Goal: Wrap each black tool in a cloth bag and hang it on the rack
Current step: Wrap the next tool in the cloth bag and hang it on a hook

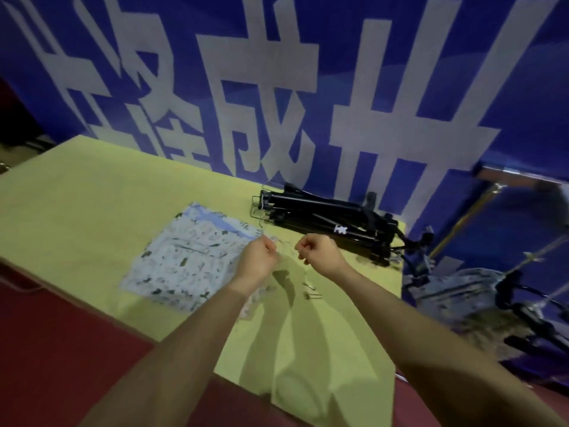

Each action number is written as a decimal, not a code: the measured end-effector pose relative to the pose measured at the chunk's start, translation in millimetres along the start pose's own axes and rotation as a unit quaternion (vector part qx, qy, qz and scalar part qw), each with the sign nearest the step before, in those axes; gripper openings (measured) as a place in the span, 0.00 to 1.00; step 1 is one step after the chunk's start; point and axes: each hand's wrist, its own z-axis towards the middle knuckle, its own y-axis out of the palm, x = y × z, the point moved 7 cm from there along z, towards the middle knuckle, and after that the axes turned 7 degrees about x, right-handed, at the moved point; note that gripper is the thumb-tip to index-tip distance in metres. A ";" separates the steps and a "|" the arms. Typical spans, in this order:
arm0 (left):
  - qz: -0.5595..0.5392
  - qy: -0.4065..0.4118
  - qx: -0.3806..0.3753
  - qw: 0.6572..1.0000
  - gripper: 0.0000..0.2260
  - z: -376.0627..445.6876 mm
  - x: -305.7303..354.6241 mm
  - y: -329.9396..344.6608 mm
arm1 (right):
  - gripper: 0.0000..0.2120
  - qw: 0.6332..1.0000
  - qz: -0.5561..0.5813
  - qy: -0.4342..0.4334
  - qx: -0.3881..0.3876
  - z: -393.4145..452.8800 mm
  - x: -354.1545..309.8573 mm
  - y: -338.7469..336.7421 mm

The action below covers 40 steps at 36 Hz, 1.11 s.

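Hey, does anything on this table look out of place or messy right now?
Mostly no. The black tools lie piled against the banner, and the patterned cloth bags lie flat but askew to the table edge. Two small metal clips lie loose between the forearms.

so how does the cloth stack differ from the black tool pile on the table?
The cloth stack is pale blue with a dark print and lies flat; the black tool pile is plain black, made of rigid bars, and stands higher. The cloth stack lies left of the hands, the tool pile beyond them by the blue banner. Both rest on the yellow table, untouched.
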 end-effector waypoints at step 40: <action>-0.063 0.063 0.052 0.995 0.09 72.8 -40.9 -68.6 | 0.08 0.985 -0.076 -0.142 0.063 58.9 -42.3 79.5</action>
